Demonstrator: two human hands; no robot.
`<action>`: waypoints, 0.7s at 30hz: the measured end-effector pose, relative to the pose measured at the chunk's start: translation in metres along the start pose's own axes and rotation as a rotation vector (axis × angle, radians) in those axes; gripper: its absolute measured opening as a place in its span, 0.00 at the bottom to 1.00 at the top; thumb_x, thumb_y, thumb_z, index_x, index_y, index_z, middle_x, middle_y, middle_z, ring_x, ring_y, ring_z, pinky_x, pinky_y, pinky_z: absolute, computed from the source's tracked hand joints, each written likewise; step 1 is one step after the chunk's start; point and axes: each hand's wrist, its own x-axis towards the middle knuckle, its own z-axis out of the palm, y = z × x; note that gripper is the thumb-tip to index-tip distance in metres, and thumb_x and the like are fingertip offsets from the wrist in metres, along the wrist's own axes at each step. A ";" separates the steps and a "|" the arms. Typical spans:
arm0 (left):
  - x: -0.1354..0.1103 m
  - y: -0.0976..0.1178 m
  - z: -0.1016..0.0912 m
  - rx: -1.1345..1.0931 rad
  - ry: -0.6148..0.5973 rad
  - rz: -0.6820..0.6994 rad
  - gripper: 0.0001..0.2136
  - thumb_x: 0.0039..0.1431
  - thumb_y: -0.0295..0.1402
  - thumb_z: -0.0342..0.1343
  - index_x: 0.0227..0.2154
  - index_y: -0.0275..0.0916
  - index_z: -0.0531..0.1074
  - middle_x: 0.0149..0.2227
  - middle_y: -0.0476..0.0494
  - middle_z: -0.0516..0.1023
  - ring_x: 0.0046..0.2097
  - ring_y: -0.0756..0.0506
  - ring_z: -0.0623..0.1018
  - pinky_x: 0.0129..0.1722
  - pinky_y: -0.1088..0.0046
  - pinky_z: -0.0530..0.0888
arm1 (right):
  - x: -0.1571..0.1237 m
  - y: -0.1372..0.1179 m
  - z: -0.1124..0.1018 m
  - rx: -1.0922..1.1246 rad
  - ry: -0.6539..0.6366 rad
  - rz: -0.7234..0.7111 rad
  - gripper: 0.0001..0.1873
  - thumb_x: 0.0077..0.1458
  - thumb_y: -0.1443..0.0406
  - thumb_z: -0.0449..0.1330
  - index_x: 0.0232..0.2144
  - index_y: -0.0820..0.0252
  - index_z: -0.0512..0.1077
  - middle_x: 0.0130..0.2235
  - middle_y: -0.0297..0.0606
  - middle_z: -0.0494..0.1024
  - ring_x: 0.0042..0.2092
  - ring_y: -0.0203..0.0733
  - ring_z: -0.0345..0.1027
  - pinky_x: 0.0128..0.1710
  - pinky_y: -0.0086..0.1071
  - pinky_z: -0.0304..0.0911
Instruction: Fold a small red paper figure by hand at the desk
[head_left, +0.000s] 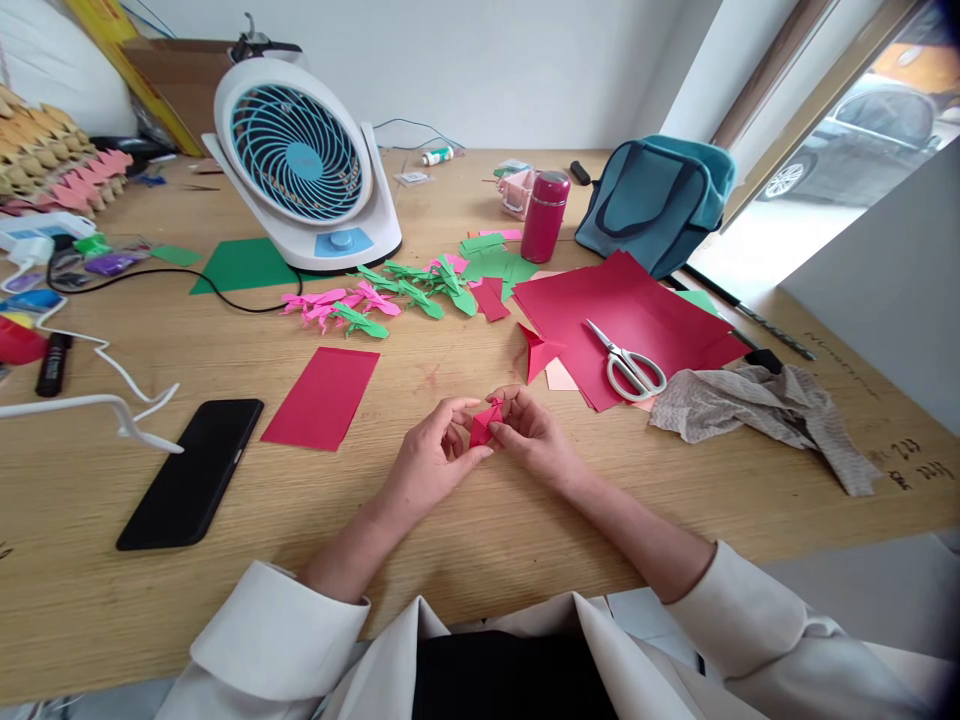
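Pinching one fold (484, 426): left hand (431, 462), right hand (536, 437)

- Desk (525, 540): pale wood-grain top.
- Near left: black phone (191, 470) lies flat, red paper rectangle (321, 397) just beside it.
- Centre: pink and green folded figures (375, 300); white fan (304, 165) and green sheet (244, 265) behind.
- Right: red sheets (622, 310), crumpled cloth (765, 410), red flask (545, 215), blue bag (656, 200).

Red paper fold (484, 425) partly hidden btw fingers (459, 406).

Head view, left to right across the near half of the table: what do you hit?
Black marker, black phone, red sheet, left hand, folded red piece, right hand, scissors, crumpled cloth.
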 end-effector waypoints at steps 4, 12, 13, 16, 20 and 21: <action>-0.002 0.003 0.002 0.162 0.009 0.129 0.19 0.57 0.29 0.60 0.52 0.43 0.69 0.39 0.49 0.78 0.34 0.51 0.76 0.35 0.76 0.72 | 0.000 0.003 -0.001 0.018 -0.002 -0.012 0.18 0.54 0.55 0.66 0.40 0.55 0.65 0.32 0.31 0.69 0.31 0.34 0.64 0.32 0.30 0.61; -0.004 0.001 0.001 0.227 0.029 0.190 0.17 0.63 0.28 0.54 0.54 0.42 0.67 0.38 0.49 0.78 0.31 0.52 0.76 0.32 0.78 0.72 | -0.001 0.002 0.001 -0.007 -0.026 -0.010 0.16 0.56 0.55 0.65 0.39 0.54 0.64 0.32 0.31 0.70 0.33 0.36 0.65 0.34 0.32 0.64; -0.004 0.002 0.001 0.245 0.021 0.205 0.17 0.62 0.29 0.56 0.54 0.42 0.67 0.40 0.47 0.79 0.34 0.51 0.77 0.34 0.77 0.73 | -0.001 0.002 0.001 -0.009 -0.024 -0.012 0.16 0.56 0.55 0.64 0.39 0.54 0.64 0.32 0.31 0.70 0.33 0.37 0.66 0.35 0.32 0.64; -0.004 0.002 0.001 0.275 0.027 0.234 0.15 0.62 0.29 0.56 0.52 0.41 0.69 0.44 0.45 0.79 0.40 0.48 0.79 0.39 0.75 0.75 | -0.002 0.001 0.003 -0.004 -0.036 -0.011 0.16 0.57 0.55 0.64 0.40 0.54 0.63 0.33 0.32 0.70 0.34 0.37 0.66 0.36 0.32 0.65; -0.003 0.002 0.000 0.214 0.049 0.220 0.13 0.65 0.26 0.50 0.51 0.41 0.71 0.47 0.44 0.80 0.45 0.48 0.79 0.45 0.75 0.74 | -0.002 0.001 0.003 -0.020 -0.035 0.016 0.18 0.56 0.54 0.63 0.42 0.53 0.62 0.33 0.31 0.69 0.33 0.36 0.65 0.34 0.33 0.67; -0.003 0.002 -0.001 0.194 0.048 0.214 0.13 0.66 0.26 0.49 0.51 0.40 0.71 0.48 0.44 0.80 0.46 0.49 0.79 0.46 0.75 0.74 | -0.002 0.001 0.004 -0.030 -0.032 0.018 0.18 0.56 0.54 0.63 0.43 0.52 0.61 0.33 0.31 0.68 0.32 0.37 0.65 0.34 0.33 0.67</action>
